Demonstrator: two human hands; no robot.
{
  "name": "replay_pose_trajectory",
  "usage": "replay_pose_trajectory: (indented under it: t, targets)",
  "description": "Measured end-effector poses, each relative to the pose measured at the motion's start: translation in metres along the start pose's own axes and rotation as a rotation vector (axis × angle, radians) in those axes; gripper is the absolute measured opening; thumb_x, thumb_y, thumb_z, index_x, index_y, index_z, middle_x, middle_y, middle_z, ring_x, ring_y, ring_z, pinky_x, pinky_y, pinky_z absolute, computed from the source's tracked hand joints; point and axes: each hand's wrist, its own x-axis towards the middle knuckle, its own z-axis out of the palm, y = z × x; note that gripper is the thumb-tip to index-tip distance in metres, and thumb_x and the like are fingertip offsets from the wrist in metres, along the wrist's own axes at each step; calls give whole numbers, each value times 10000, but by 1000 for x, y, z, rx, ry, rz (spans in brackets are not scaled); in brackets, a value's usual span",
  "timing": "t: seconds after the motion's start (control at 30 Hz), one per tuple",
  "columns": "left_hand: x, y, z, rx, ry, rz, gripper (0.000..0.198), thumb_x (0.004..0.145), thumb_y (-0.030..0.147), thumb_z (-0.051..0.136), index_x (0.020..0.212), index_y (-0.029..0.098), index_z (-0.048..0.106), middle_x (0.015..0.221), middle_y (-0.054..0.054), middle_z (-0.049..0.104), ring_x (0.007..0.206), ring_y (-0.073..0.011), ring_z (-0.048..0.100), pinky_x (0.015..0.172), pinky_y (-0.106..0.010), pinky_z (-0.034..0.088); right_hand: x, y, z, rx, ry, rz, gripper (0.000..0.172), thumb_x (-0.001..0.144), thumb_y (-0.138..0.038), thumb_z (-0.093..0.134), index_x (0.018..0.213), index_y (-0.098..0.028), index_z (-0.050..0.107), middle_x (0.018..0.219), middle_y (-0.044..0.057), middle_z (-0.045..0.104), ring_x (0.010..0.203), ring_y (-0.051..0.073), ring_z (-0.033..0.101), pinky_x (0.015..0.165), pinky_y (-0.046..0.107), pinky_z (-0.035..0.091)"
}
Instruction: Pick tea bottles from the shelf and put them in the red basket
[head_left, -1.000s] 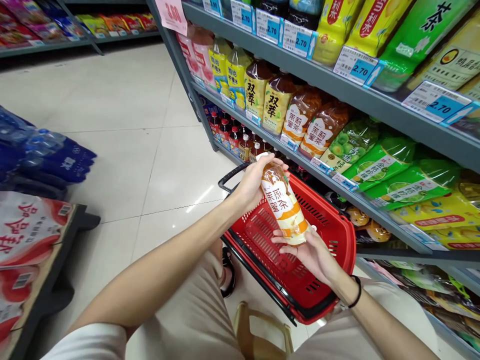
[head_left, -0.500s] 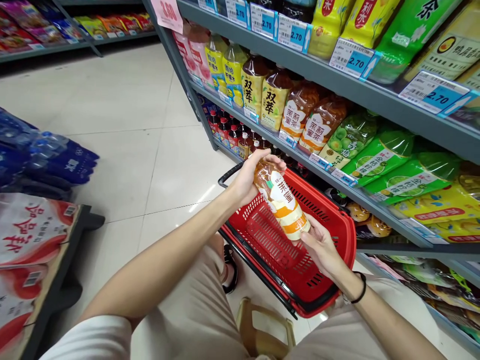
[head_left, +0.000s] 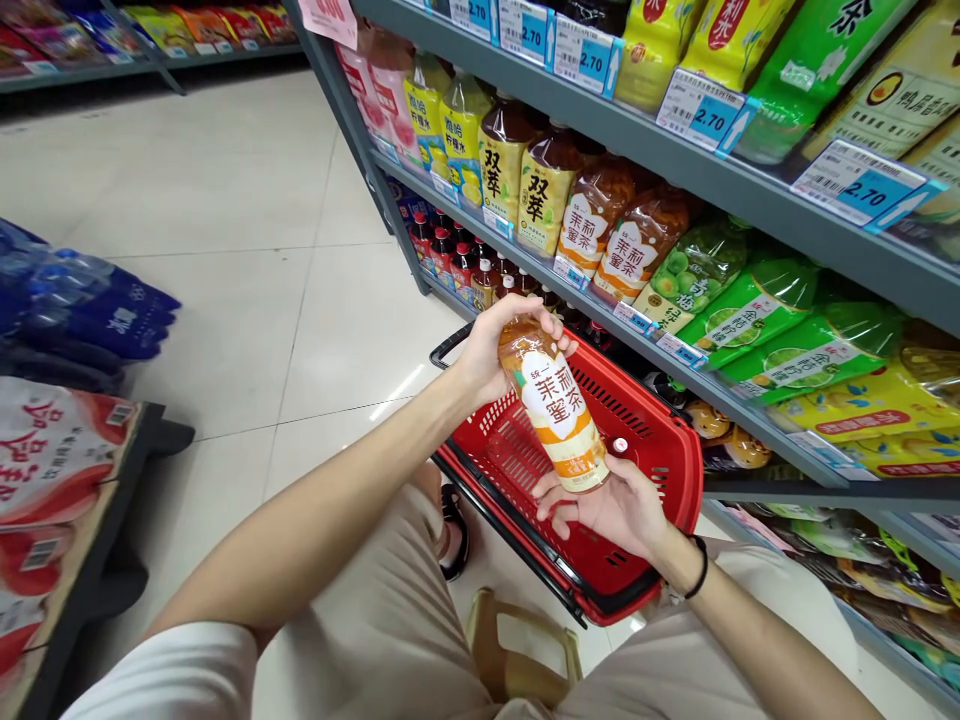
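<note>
A bottle of amber tea [head_left: 559, 410], with a white flower-shaped label and an orange band, is tilted above the red shopping basket [head_left: 686, 480]. My left hand [head_left: 499, 345] is wrapped round its upper end, hiding the cap. Beneath the bottle's base lies my right hand [head_left: 611, 505], palm up, its thumb against the lower side and its fingers spread below. The label faces me. A small white round thing [head_left: 620, 446] shows beside the bottle, over the basket; I cannot tell what it is.
Drink shelves [head_left: 637, 100] with price tags rise on the right, close to the basket. Wrapped blue water packs [head_left: 97, 310] and red-and-white cartons [head_left: 60, 440] on a dark pallet [head_left: 150, 450] stand left. A beige stool [head_left: 491, 640] is between my legs.
The bottle has turned so that more of its label faces me. My right hand has shifted from gripping the base's side to palm up under it, fingers spread. My left hand stays at the top.
</note>
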Motion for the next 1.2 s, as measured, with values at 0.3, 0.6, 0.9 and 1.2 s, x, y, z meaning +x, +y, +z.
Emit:
replay_pose_trajectory:
  t: [0.3, 0.6, 0.9, 1.2]
  targets:
    - [5, 0, -6, 60, 15, -45, 337, 775, 472, 623, 646, 166, 682, 754, -80, 705, 877, -240, 722, 918, -423, 586, -12, 7, -5, -224, 158, -237, 366, 911, -494, 746, 1085, -175, 711, 947, 108, 738, 724, 197, 622, 632, 316, 471]
    - [8, -1, -3, 47, 11, -61, 317, 766, 447, 633, 768, 145, 729, 739, -64, 705, 857, -236, 723, 912, -387, 588, -9, 11, -12, -333, 322, -400, 384, 784, -483, 880, 966, -178, 734, 741, 19, 679, 558, 137, 515, 579, 309, 455]
    - [8, -2, -4, 8, 27, -44, 343, 777, 419, 630, 838, 104, 752, 869, -112, 773, 864, -225, 729, 946, -389, 580, -9, 15, -14, -256, 368, -445, 574, 791, -194, 880, 1306, -291, 645, 1251, 51, 736, 968, 250, 755, 855, 481, 663]
    - [11, 0, -10, -41, 55, -30, 385, 775, 448, 596, 847, 108, 762, 919, -154, 787, 914, -255, 748, 932, -379, 584, -10, 0, -9, -50, 296, -364, 411, 981, -423, 667, 1375, -306, 663, 1488, 73, 632, 1311, 335, 634, 1166, 666, 423]
